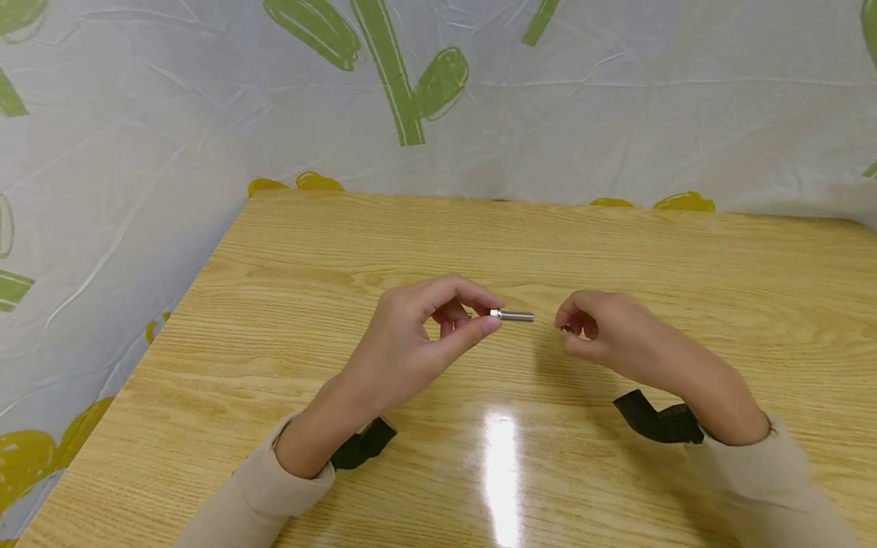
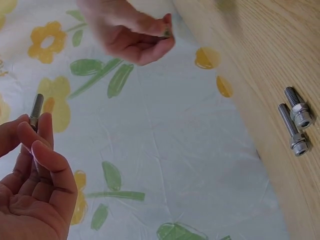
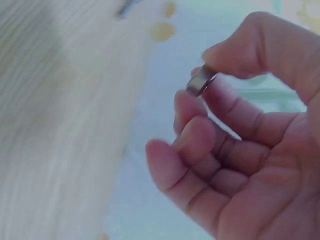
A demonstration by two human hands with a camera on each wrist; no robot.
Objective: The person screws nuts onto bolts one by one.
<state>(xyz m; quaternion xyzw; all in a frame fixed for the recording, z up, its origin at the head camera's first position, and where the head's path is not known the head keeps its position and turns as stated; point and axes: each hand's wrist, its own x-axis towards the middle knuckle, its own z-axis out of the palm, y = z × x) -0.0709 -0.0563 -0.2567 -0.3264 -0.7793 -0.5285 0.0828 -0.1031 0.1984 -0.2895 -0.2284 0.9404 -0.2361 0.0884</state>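
Observation:
In the head view my left hand (image 1: 418, 335) pinches a silver bolt (image 1: 515, 316) between thumb and forefinger, its threaded shank pointing right. A nut-like collar sits by the fingertips; the bolt's head end is mostly hidden by them. The left wrist view shows the same bolt (image 2: 37, 109) standing out of the fingers. Across a small gap, my right hand (image 1: 626, 339) pinches a small metal nut (image 3: 201, 82), seen blurred in the right wrist view. Nut and bolt tip are apart.
On the wooden table (image 1: 329, 251) lie two more socket-head bolts with nuts on them, a thicker bolt (image 2: 300, 110) and a slimmer bolt (image 2: 294, 131). A flower-patterned sheet (image 1: 534, 137) hangs behind the table's far edge. Black straps are on both wrists.

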